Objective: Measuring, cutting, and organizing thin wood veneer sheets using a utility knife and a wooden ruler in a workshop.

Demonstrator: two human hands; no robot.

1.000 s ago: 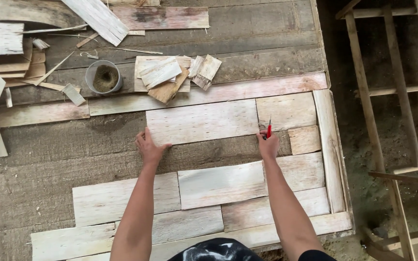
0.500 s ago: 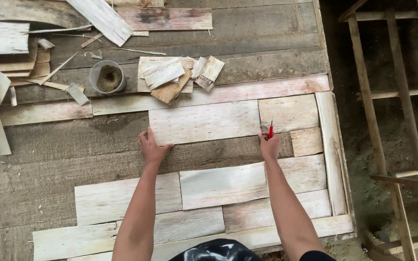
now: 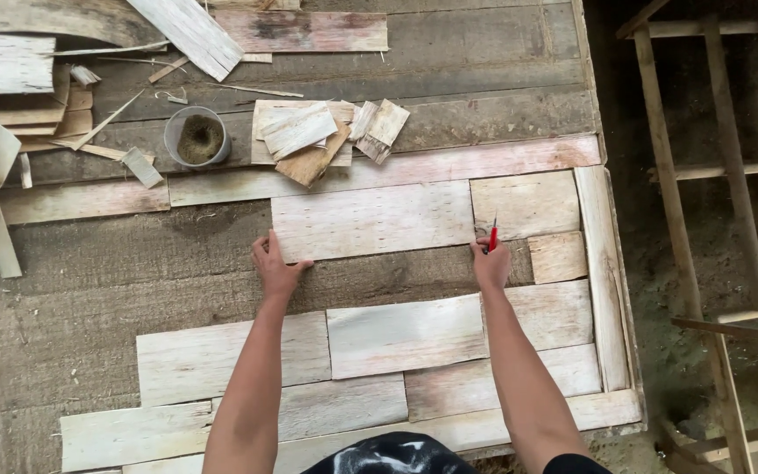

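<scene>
**Two hands set a pale board on the table**

The left hand point(image 3: 275, 268) lies flat with its fingers spread, pressing on the near left corner of the pale board point(image 3: 372, 219). It holds nothing; it only pushes down. The right hand point(image 3: 491, 263) is at the near right corner of the same board. Its grip is closed round a red pencil point(image 3: 492, 237), whose tip points up at the crack between this board and the square board point(image 3: 525, 204) next to it.

The pale board lies toward the right side of the table point(image 3: 98, 290), a bit past the middle, just below a long pinkish strip point(image 3: 449, 165). Its right end touches the square board. Nearer the person more pale boards lie in rows, with a dark bare band of table between them and the held board.

To do this well, I think both hands should press evenly so the board does not slide. The right end should stay tight against the square board, with no gap. The pencil should stay straight along the edge (a tilted one makes a crooked line).

Past the strip sit a small tub point(image 3: 196, 136) of brown stuff and a heap of wood scraps point(image 3: 309, 136). A wooden ladder frame point(image 3: 712, 167) stands off the right edge.
</scene>
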